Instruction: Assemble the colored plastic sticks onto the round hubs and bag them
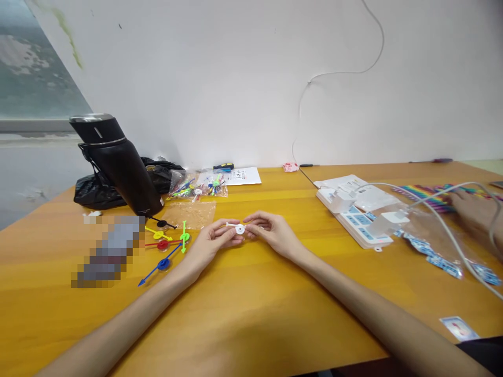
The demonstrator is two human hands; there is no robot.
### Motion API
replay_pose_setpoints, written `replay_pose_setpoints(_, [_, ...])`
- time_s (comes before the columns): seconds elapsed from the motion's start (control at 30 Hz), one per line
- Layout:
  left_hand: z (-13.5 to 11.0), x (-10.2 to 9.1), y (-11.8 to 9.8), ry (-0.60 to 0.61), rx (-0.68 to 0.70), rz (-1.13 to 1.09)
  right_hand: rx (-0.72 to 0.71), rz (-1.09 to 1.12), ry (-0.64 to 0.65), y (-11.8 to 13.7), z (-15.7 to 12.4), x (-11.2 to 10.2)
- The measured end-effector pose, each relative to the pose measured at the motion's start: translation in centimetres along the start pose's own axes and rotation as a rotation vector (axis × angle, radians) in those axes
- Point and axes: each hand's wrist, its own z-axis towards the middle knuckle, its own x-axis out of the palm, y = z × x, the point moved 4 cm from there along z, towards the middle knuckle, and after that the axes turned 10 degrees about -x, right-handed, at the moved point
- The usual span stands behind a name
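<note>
Between both hands, over the middle of the table, is a white spinner arrow (239, 229) with a round hub. The fingers of my left hand (214, 241) pinch its arrow end. My right hand (271, 230) grips the hub side with thumb and fingers, which partly cover it. Left of my left hand lie more spinner arrows: a green one (184, 237), a blue one (164, 264), a red one (162, 245), a yellow one (159, 235) and a black one (161, 223).
A black bottle (121, 167) stands by a black bag (92, 192). Clear bags of coloured arrows (214, 184) lie behind. Right, a power strip (359, 228) carries chargers and cables. Another person's hand (466, 204) touches rainbow-coloured pieces (426, 198).
</note>
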Motion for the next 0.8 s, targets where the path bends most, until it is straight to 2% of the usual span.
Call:
replay_pose_setpoints(0.3, [0.1, -0.4, 0.1, -0.040, 0.013, 0.026, 0.018, 0.128, 0.029, 0.7, -0.4, 1.0])
replay_pose_setpoints(0.43, [0.0, -0.6, -0.2, -0.088, 0.039, 0.077, -0.044, 0.069, 0.024, 1.1, -0.5, 1.0])
replay_pose_setpoints(0.6, [-0.2, -0.7, -0.6, -0.101, 0.044, 0.123, -0.084, -0.044, 0.078, 1.5, -0.6, 1.3])
replay_pose_setpoints(0.8, [0.0, -0.5, -0.6, -0.032, 0.118, 0.182, -0.143, -0.150, 0.070, 1.5, -0.6, 1.1])
